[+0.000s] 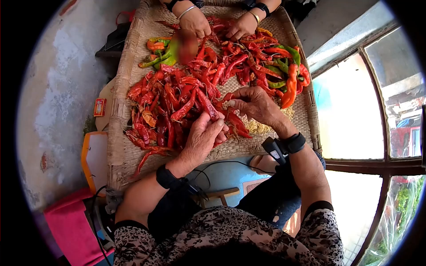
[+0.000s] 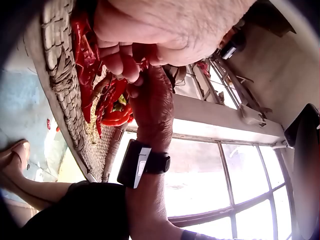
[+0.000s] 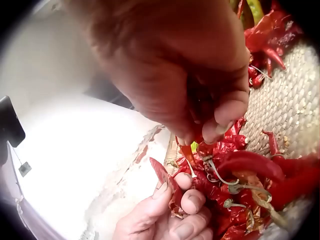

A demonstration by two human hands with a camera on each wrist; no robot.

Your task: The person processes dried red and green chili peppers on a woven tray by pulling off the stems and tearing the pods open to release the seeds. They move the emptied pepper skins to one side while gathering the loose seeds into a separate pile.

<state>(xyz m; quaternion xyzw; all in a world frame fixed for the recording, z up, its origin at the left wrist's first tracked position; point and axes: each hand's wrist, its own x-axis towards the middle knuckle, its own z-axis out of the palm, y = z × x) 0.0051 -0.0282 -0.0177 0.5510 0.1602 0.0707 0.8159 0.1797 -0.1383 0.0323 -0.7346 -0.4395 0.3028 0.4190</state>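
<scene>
My left hand grips a dried red chili pepper over the near part of the pile. In the right wrist view, thumb and fingers of that left hand pinch the chili, its pointed end sticking up. Just to the right, my right hand pinches a small red piece of chili between thumb and forefinger. The back of the right hand covers most of that piece in its wrist view. Around both hands lies a heap of wrinkled red chilies.
A woven tray holds the peppers, with pale seeds scattered at right. Fresher green and orange peppers lie along the right side. At the far edge, another person's two hands reach into the chilies. A window stands at right.
</scene>
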